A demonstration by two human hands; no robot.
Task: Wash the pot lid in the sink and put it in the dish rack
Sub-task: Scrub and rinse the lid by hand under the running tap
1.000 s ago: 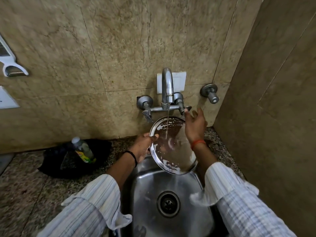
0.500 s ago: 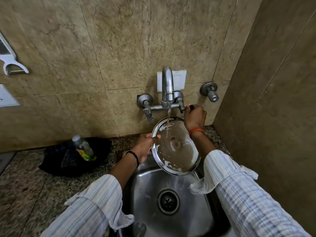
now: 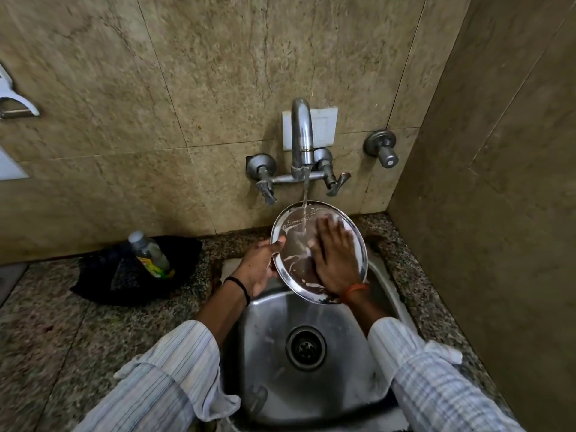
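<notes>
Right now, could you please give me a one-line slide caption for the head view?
Left hand holds the pot lid under the running tap while the right hand rubs its soapy face.

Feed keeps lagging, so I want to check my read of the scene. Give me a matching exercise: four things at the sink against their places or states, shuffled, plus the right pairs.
Things:
1. lid
2. left hand
3. right hand
4. bottle

States:
A. lies on the dark cloth, on the counter
B. grips the rim
C. tilted under the running tap, soapy
D. flat on the lid's face

Pairs: 1-C, 2-B, 3-D, 4-A
</notes>
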